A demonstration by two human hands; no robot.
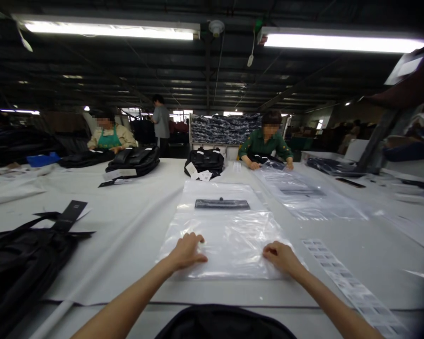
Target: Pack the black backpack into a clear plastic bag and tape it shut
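Note:
A clear plastic bag point(229, 240) lies flat in front of me, with a dark printed rectangle point(222, 204) across its upper part. My left hand point(188, 252) rests on the left side of the bag, thumb and fingers apart. At the bag's right edge, my right hand point(281, 256) has its fingers curled together in a pinch on the plastic. Close to my body, the top of a black rounded item point(224, 322) shows at the bottom of the view; the rest of it is cut off.
Black backpacks lie at left point(24, 263) and across the white table point(127, 230). A label strip point(349, 278) runs along the right. Opposite, one co-worker point(266, 141) handles another clear bag point(304, 193); a second co-worker point(111, 136) sits farther left. A person point(161, 120) stands behind.

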